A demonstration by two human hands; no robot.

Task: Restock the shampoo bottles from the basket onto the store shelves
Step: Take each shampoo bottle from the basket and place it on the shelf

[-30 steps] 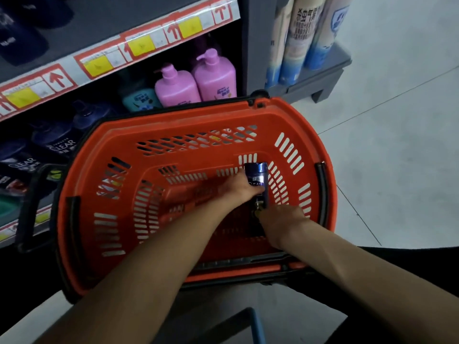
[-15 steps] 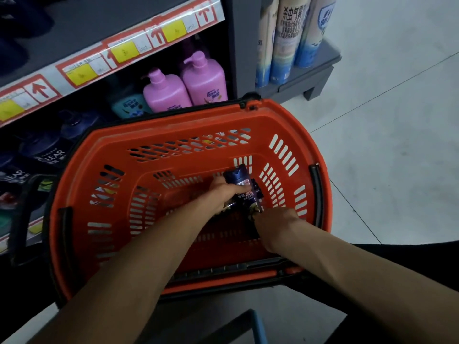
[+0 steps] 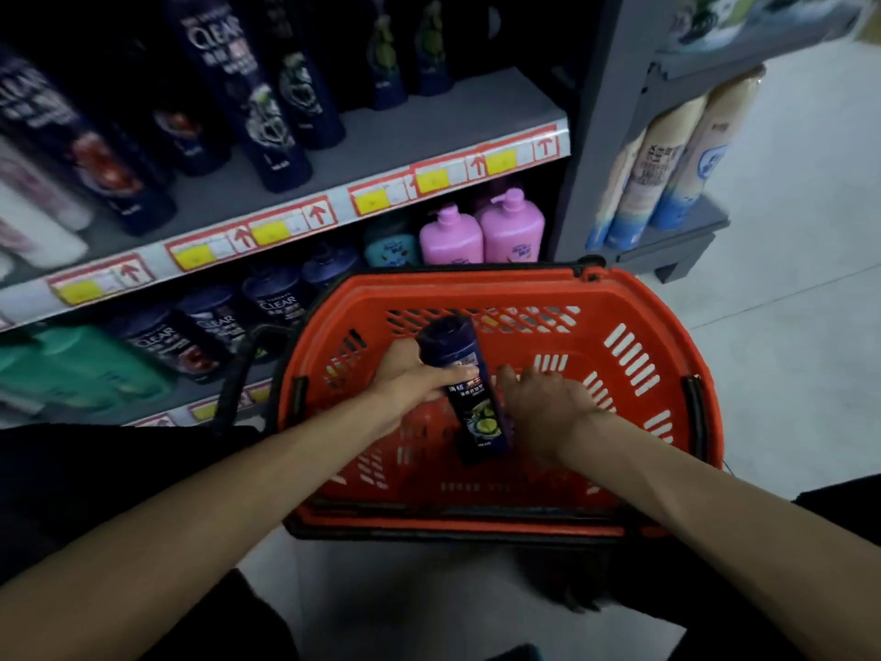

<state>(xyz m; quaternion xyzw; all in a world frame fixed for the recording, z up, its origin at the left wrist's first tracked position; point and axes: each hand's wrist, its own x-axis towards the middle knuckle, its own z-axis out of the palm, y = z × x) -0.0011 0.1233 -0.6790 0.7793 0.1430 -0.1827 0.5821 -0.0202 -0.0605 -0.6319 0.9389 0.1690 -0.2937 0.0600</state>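
Dark blue plastic shampoo bottle [image 3: 479, 422] was held tilted over the orange plastic shopping basket [image 3: 453, 286], cap end pointing away toward the shelves. The left hand [image 3: 414, 379] gripped it around its upper half, fingers curled over the label. The right hand [image 3: 548, 403] lay palm down just beside the bottle's lower half, fingers loosely extended; whether it touched the bottle could not be told. Behind the basket, a grey metal shelf [image 3: 405, 131] carried dark bottles, with pink pump bottles [image 3: 481, 231] below.
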